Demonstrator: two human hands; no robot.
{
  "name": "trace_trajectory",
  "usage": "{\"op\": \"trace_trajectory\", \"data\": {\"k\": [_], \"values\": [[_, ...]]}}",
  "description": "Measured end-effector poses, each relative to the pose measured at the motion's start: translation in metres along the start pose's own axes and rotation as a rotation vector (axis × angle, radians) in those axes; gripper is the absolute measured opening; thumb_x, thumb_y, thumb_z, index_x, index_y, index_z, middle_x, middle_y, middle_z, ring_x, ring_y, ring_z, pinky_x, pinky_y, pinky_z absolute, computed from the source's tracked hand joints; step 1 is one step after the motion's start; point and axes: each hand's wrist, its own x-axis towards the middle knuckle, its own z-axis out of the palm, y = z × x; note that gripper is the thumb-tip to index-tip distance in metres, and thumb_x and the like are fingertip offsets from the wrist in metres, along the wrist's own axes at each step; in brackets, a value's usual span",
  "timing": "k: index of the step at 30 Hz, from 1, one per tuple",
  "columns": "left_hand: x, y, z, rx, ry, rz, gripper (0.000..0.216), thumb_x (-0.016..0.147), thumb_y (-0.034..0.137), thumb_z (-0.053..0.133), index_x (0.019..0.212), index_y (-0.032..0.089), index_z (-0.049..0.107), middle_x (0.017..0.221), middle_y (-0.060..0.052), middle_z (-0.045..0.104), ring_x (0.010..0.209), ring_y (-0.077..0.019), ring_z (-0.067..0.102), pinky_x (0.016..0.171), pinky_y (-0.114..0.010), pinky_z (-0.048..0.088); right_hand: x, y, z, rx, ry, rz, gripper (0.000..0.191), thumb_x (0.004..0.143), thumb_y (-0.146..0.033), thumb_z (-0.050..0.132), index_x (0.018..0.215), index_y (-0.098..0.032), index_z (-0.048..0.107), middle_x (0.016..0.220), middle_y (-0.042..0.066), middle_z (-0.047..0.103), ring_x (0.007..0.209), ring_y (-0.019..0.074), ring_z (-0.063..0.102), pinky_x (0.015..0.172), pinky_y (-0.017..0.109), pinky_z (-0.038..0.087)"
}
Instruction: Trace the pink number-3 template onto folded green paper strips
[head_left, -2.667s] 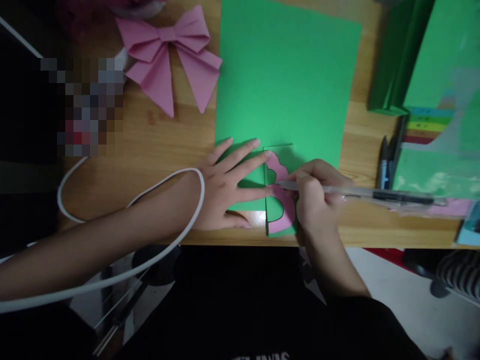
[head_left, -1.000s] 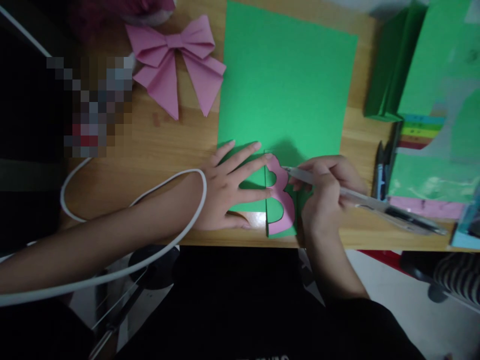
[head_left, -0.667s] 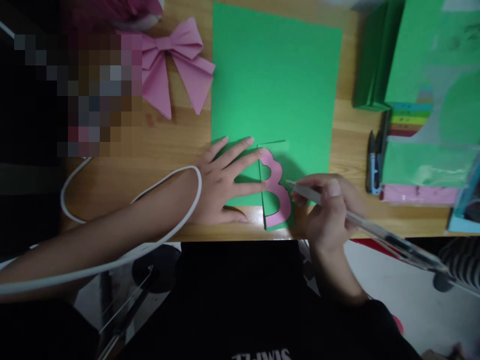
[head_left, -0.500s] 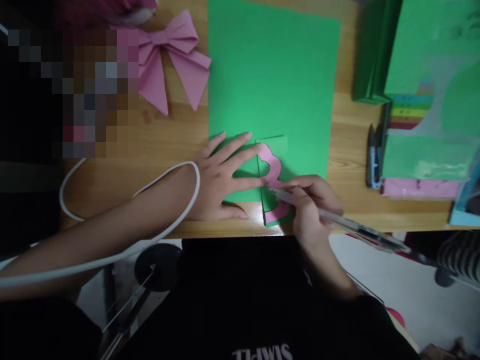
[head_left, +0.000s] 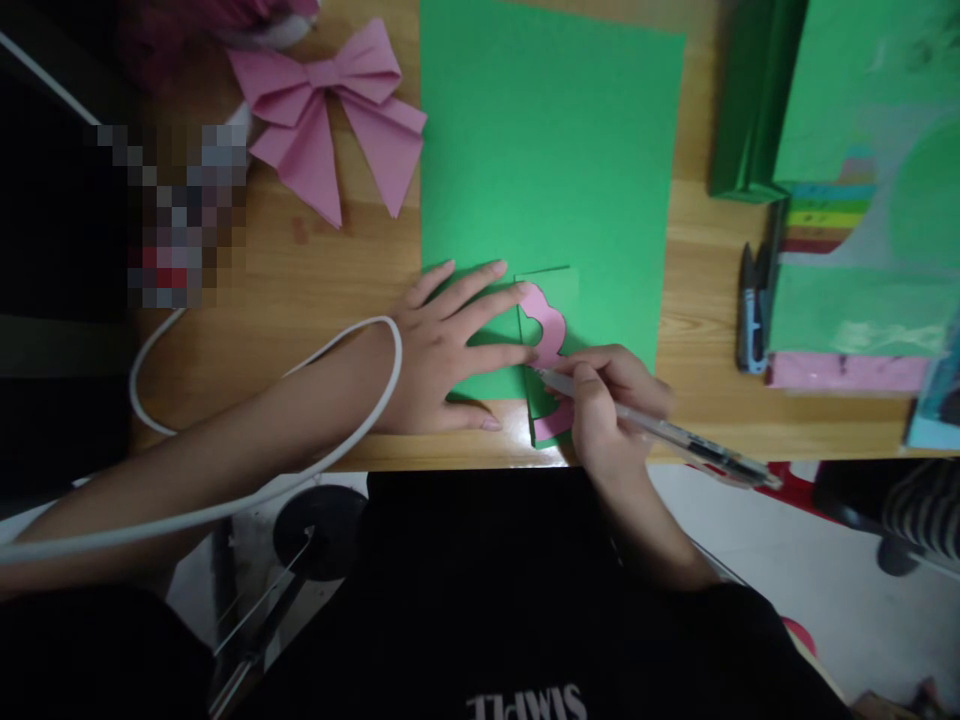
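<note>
Right hand (head_left: 596,415) and pen (head_left: 660,428) are now sitting at the inner edge of the pink cutout (head_left: 552,325), having crossed over from its outer edge, where they were a moment ago. Its grip is closing snugly round the pen's lower barrel, and the pen's back end is pointing away to the right. Left hand (head_left: 442,365) is keeping its place, lying flat over the near-left corner of the big green sheet (head_left: 555,140); its grip is spreading wide and holding nothing, while two fingertips are pressing on the cutout. The cutout is lying on a small green card (head_left: 540,395), which is overlapping the sheet's near edge and jutting onto the tabletop (head_left: 322,260).

To the right of the sheet, a clear packet (head_left: 855,310) is holding green paper, with rainbow stripes (head_left: 825,218) showing. Beyond the sheet's right edge, a box-like dark green form (head_left: 754,110) is standing, its inside hidden. Blue-handled snips (head_left: 750,340) are lying between sheet and packet. Left of the sheet, a pink bow (head_left: 322,75) is resting just beside it, and a white cable (head_left: 399,355) is looping over the left wrist.
</note>
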Motion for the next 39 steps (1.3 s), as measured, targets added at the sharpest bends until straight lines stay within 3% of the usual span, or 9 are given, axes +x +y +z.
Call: {"op": "trace_trajectory", "data": {"k": [19,32,39], "values": [[0.0,0.0,0.001,0.028,0.011,0.015,0.058,0.086,0.06,0.065,0.133,0.028,0.06,0.16,-0.009,0.032,0.149,-0.0377,0.025,0.117,-0.061,0.022,0.001,-0.006,-0.002,-0.065,-0.014,-0.012,0.018,0.087,-0.018,0.053,0.075,-0.022,0.065,0.061,-0.005,0.066,0.047,0.009,0.054,0.047,0.023,0.042],[-0.002,-0.002,0.004,0.021,-0.014,-0.004,0.061,0.086,0.062,0.06,0.135,0.025,0.059,0.162,-0.003,0.028,0.15,-0.0368,0.022,0.121,-0.058,0.013,0.003,-0.01,-0.002,-0.1,-0.002,-0.07,0.016,0.085,-0.016,0.052,0.075,-0.021,0.063,0.063,-0.005,0.067,0.047,0.0073,0.055,0.047,0.021,0.042],[0.0,0.001,-0.003,0.028,-0.062,-0.02,0.058,0.088,0.057,0.06,0.134,0.022,0.058,0.162,-0.008,0.029,0.149,-0.0367,0.023,0.118,-0.06,0.018,0.003,-0.011,-0.003,-0.079,-0.023,-0.043,0.016,0.087,-0.02,0.054,0.075,-0.022,0.065,0.061,-0.004,0.067,0.046,0.0095,0.054,0.046,0.024,0.042]]}}
